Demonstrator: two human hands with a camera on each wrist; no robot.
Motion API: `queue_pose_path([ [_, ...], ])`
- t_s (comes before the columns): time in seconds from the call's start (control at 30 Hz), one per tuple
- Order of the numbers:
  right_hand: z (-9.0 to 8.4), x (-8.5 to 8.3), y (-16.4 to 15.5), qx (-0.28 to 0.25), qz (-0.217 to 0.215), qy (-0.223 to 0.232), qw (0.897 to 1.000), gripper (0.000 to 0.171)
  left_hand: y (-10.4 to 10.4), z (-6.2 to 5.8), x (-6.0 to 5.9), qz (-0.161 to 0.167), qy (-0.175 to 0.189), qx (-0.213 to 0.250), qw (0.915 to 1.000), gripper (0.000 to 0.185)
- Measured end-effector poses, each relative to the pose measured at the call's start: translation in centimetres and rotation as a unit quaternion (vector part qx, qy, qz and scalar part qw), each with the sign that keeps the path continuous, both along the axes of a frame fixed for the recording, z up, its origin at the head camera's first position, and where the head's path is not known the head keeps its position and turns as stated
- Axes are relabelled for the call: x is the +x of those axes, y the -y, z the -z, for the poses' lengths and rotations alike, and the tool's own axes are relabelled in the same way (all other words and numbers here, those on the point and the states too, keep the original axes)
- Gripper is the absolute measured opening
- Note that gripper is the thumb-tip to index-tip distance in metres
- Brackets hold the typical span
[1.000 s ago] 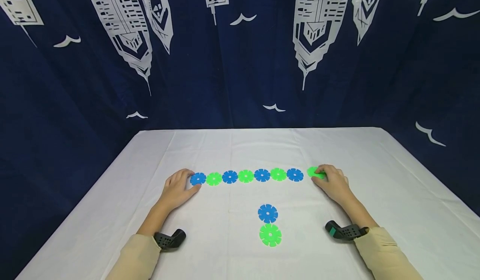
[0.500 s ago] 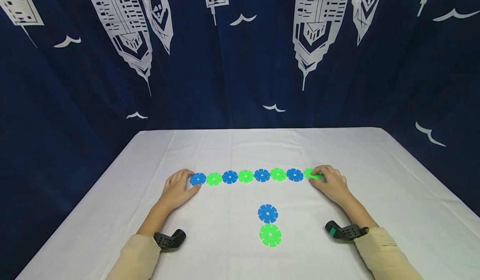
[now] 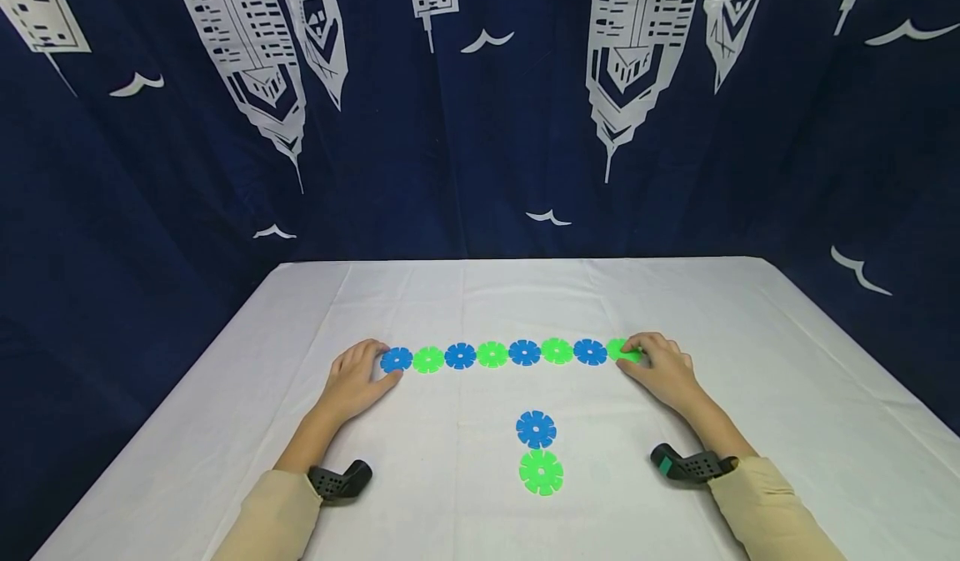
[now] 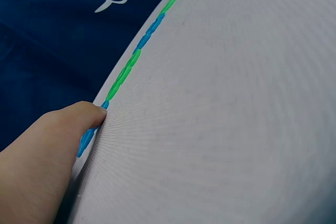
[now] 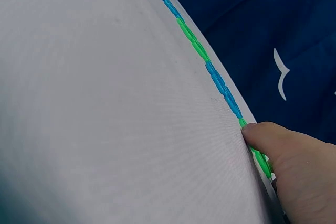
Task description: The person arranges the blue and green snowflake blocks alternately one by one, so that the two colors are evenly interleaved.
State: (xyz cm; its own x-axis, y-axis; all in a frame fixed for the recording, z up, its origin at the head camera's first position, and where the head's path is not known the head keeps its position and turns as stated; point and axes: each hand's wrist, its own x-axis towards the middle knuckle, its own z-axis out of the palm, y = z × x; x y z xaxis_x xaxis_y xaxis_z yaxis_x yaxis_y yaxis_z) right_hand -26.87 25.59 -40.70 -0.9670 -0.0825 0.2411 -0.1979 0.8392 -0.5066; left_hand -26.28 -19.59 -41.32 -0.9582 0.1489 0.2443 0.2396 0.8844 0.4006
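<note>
A row of flat notched plastic discs, blue and green in turn, runs left to right across the white cloth. At its left end my left hand (image 3: pixel 356 384) holds the blue disc (image 3: pixel 397 360) between thumb and forefinger, at its near and far edges. My right hand (image 3: pixel 667 369) grips the green disc (image 3: pixel 616 349) at the right end, its right part hidden by the fingers. That green disc meets the blue disc (image 3: pixel 590 352) beside it. In the right wrist view the thumb (image 5: pixel 268 134) presses the near edge of the green disc (image 5: pixel 261 162).
Nearer the front lie a loose blue disc (image 3: pixel 536 429) and a green disc (image 3: pixel 541 472), edge to edge. The white cloth (image 3: pixel 450 478) covers the table, and a dark blue curtain (image 3: pixel 465 144) with white prints hangs behind it.
My right hand has slid the green disc left, closing the gap to the row's last blue disc; over the last half second it stays there. The left hand has not moved.
</note>
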Motion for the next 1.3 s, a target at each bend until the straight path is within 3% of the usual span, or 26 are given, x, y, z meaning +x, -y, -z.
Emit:
queue_pose_path([
  [0.47,-0.3,0.1,0.0,-0.009,0.003,0.003,1.000,0.031,0.0,0.2,-0.1,-0.003,0.005,-0.002,1.0000,0.052],
  [0.67,-1.4,0.2,0.4,-0.026,-0.009,-0.008,1.000,0.029,0.0,0.2,-0.1,-0.002,0.003,0.000,1.0000,0.052],
  [0.93,-3.7,0.9,2.6,-0.038,-0.081,-0.016,0.996,0.027,0.0,0.2,-0.1,-0.002,0.004,0.001,1.0000,0.053],
  [1.13,-4.4,1.9,4.7,-0.036,-0.141,0.025,0.989,0.028,0.0,0.1,0.0,0.000,0.003,0.000,1.0000,0.052],
  [1.3,-4.4,2.9,6.3,-0.036,-0.206,0.070,0.975,0.033,0.0,0.0,0.0,0.001,0.003,0.000,1.0000,0.052],
])
